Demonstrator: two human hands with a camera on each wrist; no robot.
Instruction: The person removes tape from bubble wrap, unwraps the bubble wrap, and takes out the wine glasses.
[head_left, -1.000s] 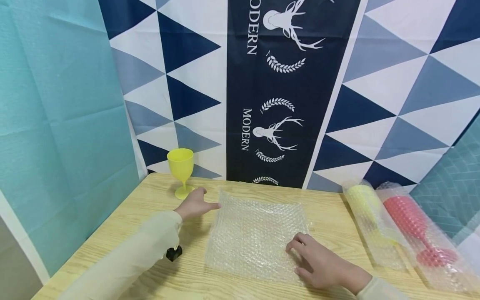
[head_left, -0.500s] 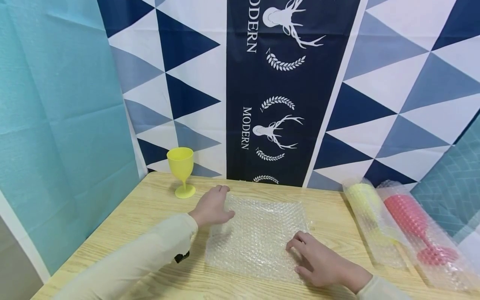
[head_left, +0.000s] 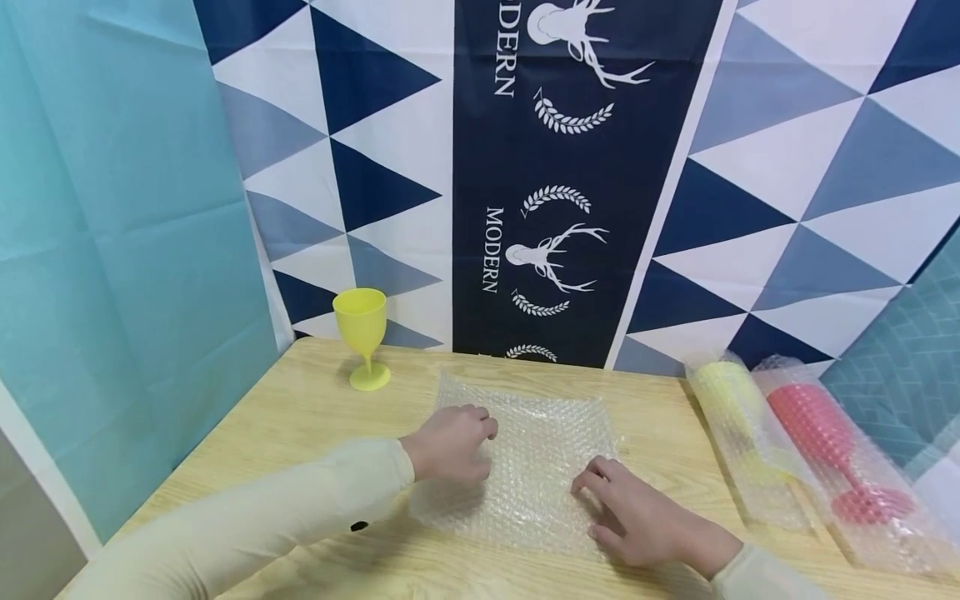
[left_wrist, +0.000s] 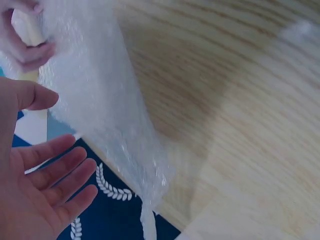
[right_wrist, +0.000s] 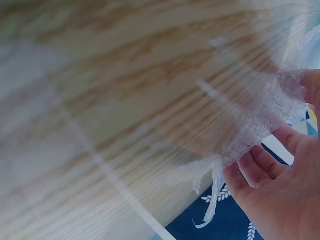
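A sheet of bubble wrap (head_left: 536, 475) lies flat on the wooden table in front of me. Over its left part hovers my left hand (head_left: 452, 443), fingers loosely bent and holding nothing; in the left wrist view that hand (left_wrist: 47, 175) shows spread, relaxed fingers beside the wrap (left_wrist: 95, 75). My right hand (head_left: 641, 518) rests at the sheet's right edge with its fingers relaxed. From the right wrist, the fingertips of this hand (right_wrist: 280, 175) meet the wrap's crinkled edge (right_wrist: 265, 120). A yellow plastic goblet (head_left: 362, 323) stands upright behind the left hand.
At the right lie a yellow goblet (head_left: 731, 400) and a red goblet (head_left: 813, 425), each rolled in bubble wrap. A patterned cloth (head_left: 540, 167) hangs behind the wooden table (head_left: 300, 425), and a teal cloth (head_left: 135, 225) borders it on the left.
My left hand has moved right and nearer to me, from beside the yellow goblet's base to over the bubble wrap. The right hand has stayed at the sheet's edge.
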